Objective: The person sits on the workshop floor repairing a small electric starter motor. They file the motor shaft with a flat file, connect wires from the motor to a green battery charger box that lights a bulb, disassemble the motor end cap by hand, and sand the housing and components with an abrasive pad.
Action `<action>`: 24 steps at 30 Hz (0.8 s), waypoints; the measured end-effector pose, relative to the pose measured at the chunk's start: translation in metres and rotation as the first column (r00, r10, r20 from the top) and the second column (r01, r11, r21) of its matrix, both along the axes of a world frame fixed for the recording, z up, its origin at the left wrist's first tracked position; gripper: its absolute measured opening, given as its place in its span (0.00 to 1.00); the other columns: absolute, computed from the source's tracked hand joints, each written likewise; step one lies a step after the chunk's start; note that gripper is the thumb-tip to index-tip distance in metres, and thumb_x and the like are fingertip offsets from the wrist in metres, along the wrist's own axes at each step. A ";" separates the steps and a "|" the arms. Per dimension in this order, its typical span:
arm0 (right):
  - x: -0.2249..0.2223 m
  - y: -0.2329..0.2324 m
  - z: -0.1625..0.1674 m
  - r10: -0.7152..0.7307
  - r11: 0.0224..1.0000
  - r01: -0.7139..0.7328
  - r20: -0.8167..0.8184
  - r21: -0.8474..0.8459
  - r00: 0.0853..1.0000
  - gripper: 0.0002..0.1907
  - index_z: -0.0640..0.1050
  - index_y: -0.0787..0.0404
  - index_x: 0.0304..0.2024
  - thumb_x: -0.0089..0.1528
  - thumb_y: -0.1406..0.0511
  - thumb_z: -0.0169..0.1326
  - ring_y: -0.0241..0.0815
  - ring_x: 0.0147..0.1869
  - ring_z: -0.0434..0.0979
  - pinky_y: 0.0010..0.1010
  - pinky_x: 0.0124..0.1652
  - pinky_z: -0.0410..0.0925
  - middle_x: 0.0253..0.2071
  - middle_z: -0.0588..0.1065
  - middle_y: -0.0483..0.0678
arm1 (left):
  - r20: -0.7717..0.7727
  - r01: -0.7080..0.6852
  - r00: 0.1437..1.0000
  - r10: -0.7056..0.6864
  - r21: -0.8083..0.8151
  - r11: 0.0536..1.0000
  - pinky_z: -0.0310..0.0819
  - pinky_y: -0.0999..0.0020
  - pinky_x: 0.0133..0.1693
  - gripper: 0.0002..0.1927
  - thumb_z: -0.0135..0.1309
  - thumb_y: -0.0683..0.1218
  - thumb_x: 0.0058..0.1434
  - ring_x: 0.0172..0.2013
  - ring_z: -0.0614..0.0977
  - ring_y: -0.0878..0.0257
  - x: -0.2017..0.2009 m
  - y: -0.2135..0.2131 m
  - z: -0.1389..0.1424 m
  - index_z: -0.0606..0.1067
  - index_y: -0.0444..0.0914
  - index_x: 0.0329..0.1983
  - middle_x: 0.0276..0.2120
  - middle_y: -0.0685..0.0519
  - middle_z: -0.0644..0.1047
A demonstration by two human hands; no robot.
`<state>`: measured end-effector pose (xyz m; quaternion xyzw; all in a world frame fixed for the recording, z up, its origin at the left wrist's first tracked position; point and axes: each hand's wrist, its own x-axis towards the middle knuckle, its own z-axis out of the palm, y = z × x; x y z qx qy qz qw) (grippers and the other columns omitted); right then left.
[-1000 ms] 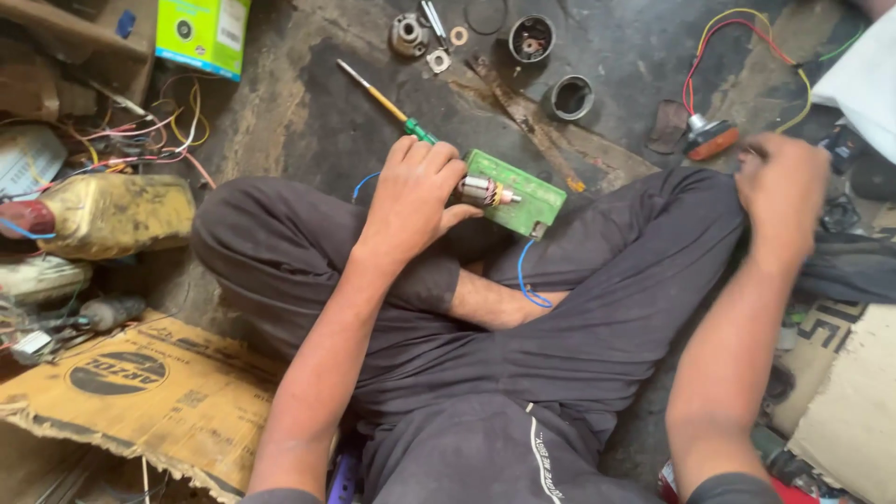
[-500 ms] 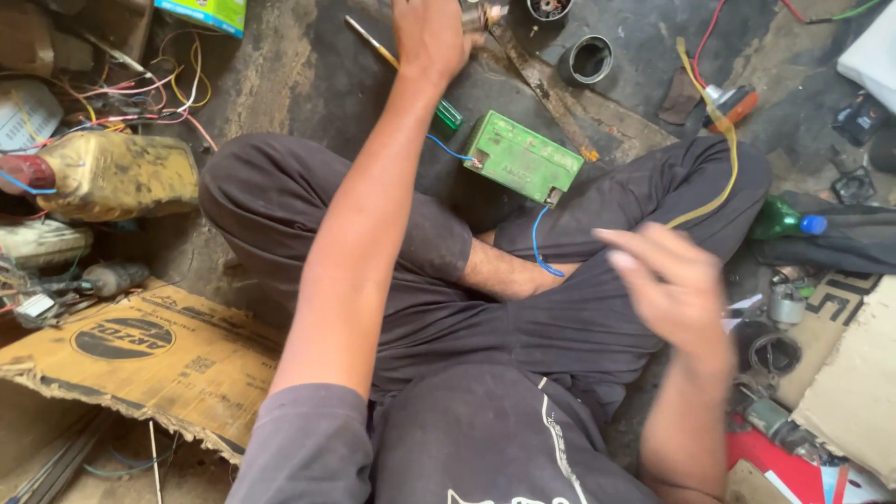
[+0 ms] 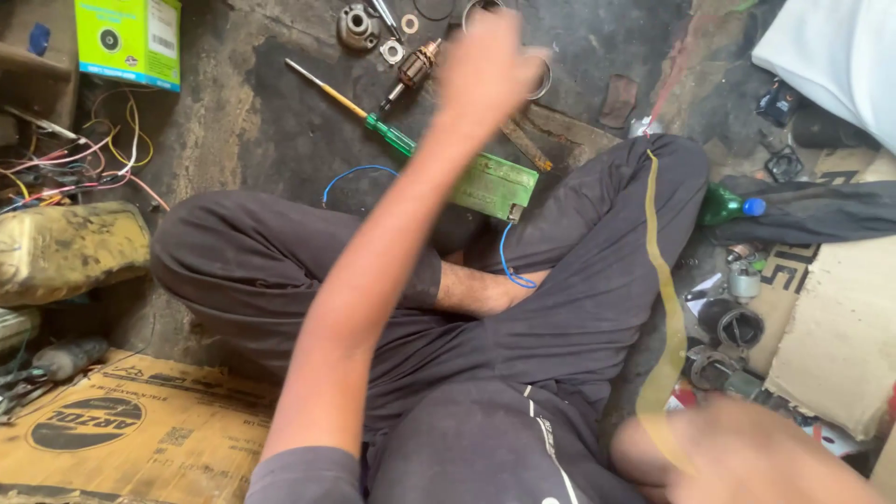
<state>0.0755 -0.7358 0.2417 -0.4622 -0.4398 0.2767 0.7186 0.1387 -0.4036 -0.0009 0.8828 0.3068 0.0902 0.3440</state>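
On grimy concrete floor [image 3: 233, 121], left hand [image 3: 485, 70] hovers above scattered metal parts [image 3: 359, 26].

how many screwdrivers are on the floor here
1. The green-handled screwdriver lies on the dark floor, left of the raised left hand and above the green box. More tools may be hidden by the arm or clutter.
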 end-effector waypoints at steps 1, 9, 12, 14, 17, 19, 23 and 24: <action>-0.005 -0.012 0.006 -0.091 0.995 0.090 0.025 0.031 0.996 0.06 0.77 0.66 0.43 0.68 0.69 0.52 0.40 0.36 0.68 0.33 0.38 0.64 0.35 0.70 0.49 | 0.064 0.024 0.998 -0.017 -0.100 0.995 0.78 0.47 0.45 0.30 0.61 0.64 0.56 0.43 0.83 0.40 0.012 -0.018 0.004 0.78 0.32 0.42 0.41 0.35 0.79; 0.021 -0.081 -0.028 -0.554 0.833 0.545 0.149 0.098 0.819 0.07 0.75 0.67 0.42 0.72 0.67 0.51 0.43 0.38 0.68 0.36 0.40 0.64 0.38 0.69 0.52 | -0.010 0.017 1.000 -0.020 -0.240 0.971 0.75 0.51 0.48 0.42 0.57 0.72 0.47 0.47 0.82 0.43 0.131 -0.189 -0.006 0.77 0.32 0.47 0.44 0.38 0.81; 0.012 -0.091 -0.037 -0.610 0.792 0.605 0.136 0.080 0.780 0.09 0.74 0.67 0.41 0.74 0.66 0.50 0.44 0.39 0.68 0.37 0.40 0.64 0.39 0.69 0.53 | -0.005 0.316 0.932 -0.362 -0.478 0.819 0.74 0.52 0.48 0.36 0.52 0.72 0.54 0.44 0.84 0.49 0.131 -0.201 -0.004 0.81 0.36 0.44 0.41 0.43 0.84; -0.001 -0.095 -0.045 -0.622 0.783 0.621 0.098 0.043 0.777 0.10 0.73 0.67 0.41 0.75 0.66 0.50 0.45 0.40 0.67 0.37 0.41 0.64 0.39 0.69 0.54 | 0.101 0.456 0.871 -0.481 -0.530 0.715 0.73 0.52 0.49 0.34 0.49 0.72 0.59 0.43 0.85 0.52 0.122 -0.196 0.000 0.84 0.39 0.42 0.39 0.47 0.86; -0.013 -0.090 -0.062 -0.618 0.785 0.617 0.003 -0.049 0.786 0.12 0.72 0.67 0.41 0.77 0.65 0.49 0.46 0.41 0.67 0.38 0.41 0.64 0.40 0.69 0.55 | 0.247 0.517 0.854 -0.458 -0.516 0.683 0.78 0.58 0.42 0.30 0.48 0.69 0.59 0.37 0.86 0.55 0.090 -0.177 0.012 0.80 0.40 0.39 0.30 0.50 0.86; -0.005 -0.064 -0.086 -0.602 0.797 0.589 -0.092 -0.133 0.793 0.13 0.71 0.67 0.40 0.78 0.64 0.49 0.46 0.42 0.67 0.39 0.42 0.64 0.41 0.69 0.56 | 0.313 0.466 0.883 -0.351 -0.489 0.737 0.76 0.54 0.40 0.26 0.46 0.66 0.61 0.36 0.85 0.52 0.059 -0.155 0.020 0.77 0.40 0.39 0.28 0.49 0.85; 0.032 0.028 -0.129 -0.533 0.846 0.468 -0.431 -0.255 0.728 0.12 0.72 0.66 0.43 0.78 0.63 0.49 0.51 0.50 0.70 0.44 0.51 0.65 0.48 0.70 0.59 | 0.391 0.355 0.900 -0.190 -0.408 0.841 0.73 0.47 0.40 0.20 0.44 0.59 0.66 0.38 0.82 0.42 -0.015 -0.088 0.044 0.76 0.39 0.42 0.32 0.43 0.82; 0.041 0.055 -0.135 -0.512 0.857 0.442 -0.530 -0.265 0.676 0.10 0.73 0.65 0.47 0.77 0.63 0.49 0.55 0.58 0.72 0.47 0.59 0.66 0.55 0.72 0.62 | 0.424 0.354 0.887 -0.183 -0.372 0.858 0.72 0.46 0.40 0.19 0.43 0.58 0.67 0.39 0.81 0.41 -0.030 -0.071 0.055 0.76 0.40 0.42 0.34 0.42 0.81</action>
